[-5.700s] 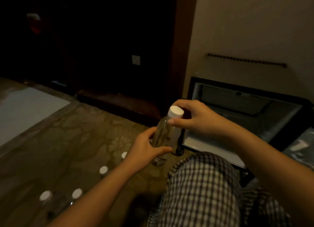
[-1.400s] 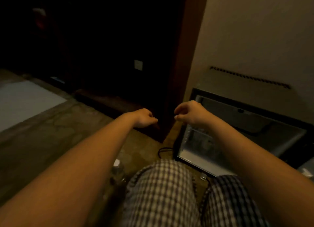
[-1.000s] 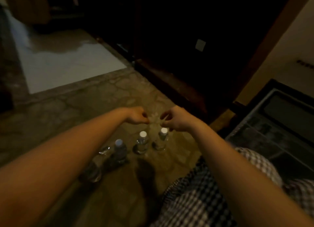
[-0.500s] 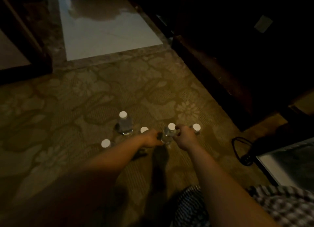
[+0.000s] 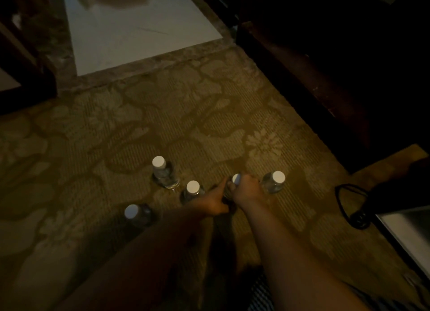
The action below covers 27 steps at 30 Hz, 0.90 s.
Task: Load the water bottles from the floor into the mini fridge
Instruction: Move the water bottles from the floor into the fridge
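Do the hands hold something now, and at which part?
The right hand grips a standing water bottle around its neck. The left hand lies against the bottle's side; whether it grips cannot be told.

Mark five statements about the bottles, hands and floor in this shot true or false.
1. The gripped bottle is held near its cap by the right hand. True.
2. The left hand lies flat on the carpet, far from every bottle. False: it is up against the gripped bottle's side.
3. The free bottles lie on their sides. False: all four, such as the farthest bottle, stand upright.
4. The black cable lies left of the bottles. False: it lies to their right, by the fridge.
5. The rightmost bottle stands beside the gripped one, with no hand on it. True.
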Each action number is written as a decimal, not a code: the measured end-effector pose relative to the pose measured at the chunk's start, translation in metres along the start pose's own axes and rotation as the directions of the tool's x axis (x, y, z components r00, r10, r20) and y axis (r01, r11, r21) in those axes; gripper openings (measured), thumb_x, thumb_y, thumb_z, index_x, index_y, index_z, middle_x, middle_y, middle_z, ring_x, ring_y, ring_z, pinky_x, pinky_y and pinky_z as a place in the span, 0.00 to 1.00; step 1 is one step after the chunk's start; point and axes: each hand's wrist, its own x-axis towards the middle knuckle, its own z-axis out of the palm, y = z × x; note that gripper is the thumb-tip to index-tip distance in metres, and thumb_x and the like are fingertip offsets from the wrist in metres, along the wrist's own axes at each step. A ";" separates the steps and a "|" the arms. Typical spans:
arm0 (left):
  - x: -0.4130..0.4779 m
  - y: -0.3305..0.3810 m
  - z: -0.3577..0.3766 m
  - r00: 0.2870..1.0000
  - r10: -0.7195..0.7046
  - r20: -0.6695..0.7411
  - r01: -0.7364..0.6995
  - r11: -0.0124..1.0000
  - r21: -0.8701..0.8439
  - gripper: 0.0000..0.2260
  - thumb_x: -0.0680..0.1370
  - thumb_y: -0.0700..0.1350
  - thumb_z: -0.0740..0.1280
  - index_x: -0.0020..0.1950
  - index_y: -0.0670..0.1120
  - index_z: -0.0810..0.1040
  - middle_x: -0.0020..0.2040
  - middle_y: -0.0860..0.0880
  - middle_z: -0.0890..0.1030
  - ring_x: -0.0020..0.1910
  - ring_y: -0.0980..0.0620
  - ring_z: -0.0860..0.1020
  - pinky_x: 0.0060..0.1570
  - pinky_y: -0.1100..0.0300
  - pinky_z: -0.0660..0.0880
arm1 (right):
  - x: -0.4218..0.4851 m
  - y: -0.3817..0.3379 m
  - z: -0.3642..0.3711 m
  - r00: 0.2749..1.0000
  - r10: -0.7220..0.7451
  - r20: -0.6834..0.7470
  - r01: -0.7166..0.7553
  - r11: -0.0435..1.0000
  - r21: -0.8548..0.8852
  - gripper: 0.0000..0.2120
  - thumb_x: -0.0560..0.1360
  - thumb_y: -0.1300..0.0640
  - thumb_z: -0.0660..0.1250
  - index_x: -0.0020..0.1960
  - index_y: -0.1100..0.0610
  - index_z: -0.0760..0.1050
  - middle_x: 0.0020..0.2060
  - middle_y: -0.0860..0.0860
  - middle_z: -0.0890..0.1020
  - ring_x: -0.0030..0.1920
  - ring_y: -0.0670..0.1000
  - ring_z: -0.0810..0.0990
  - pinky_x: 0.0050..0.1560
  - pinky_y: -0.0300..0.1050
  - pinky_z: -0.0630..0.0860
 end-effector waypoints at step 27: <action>-0.099 0.031 0.009 0.994 0.052 0.095 -0.033 0.982 -0.187 0.23 0.71 0.46 0.71 0.64 0.52 0.71 0.59 0.51 0.78 0.60 0.53 0.76 0.59 0.58 0.73 | -0.089 0.014 -0.093 0.949 -0.302 0.094 0.255 0.906 0.338 0.13 0.68 0.46 0.63 0.31 0.54 0.71 0.30 0.51 0.73 0.34 0.51 0.72 0.40 0.48 0.69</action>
